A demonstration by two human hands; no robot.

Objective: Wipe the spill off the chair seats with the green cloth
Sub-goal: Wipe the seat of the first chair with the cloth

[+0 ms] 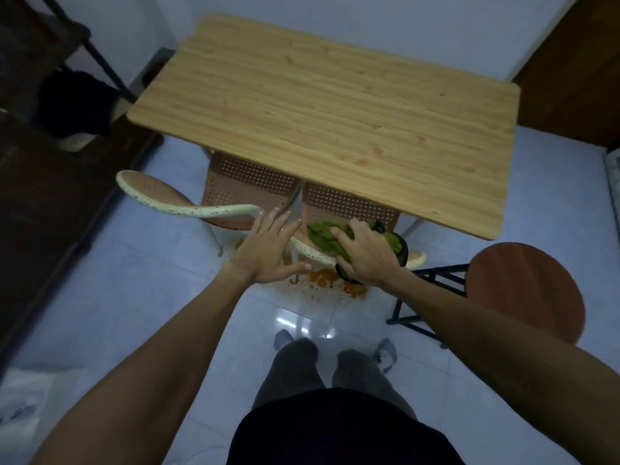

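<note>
The green cloth (330, 241) is bunched under the right hand (367, 253), whose grip is closed on it, at the rear of the right chair seat (349, 204), which is tucked under the wooden surface (335, 119). The left hand (266, 250) is spread wide, holding nothing, beside the left chair seat (248, 189). Firm, overlapping strokes are probably best, with spill gathered inward, not pushed toward the orange puddle (330, 283) on the floor.

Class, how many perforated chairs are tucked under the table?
2. The left chair and the right chair sit side by side under the table's near edge; the tabletop may hide others.
</note>
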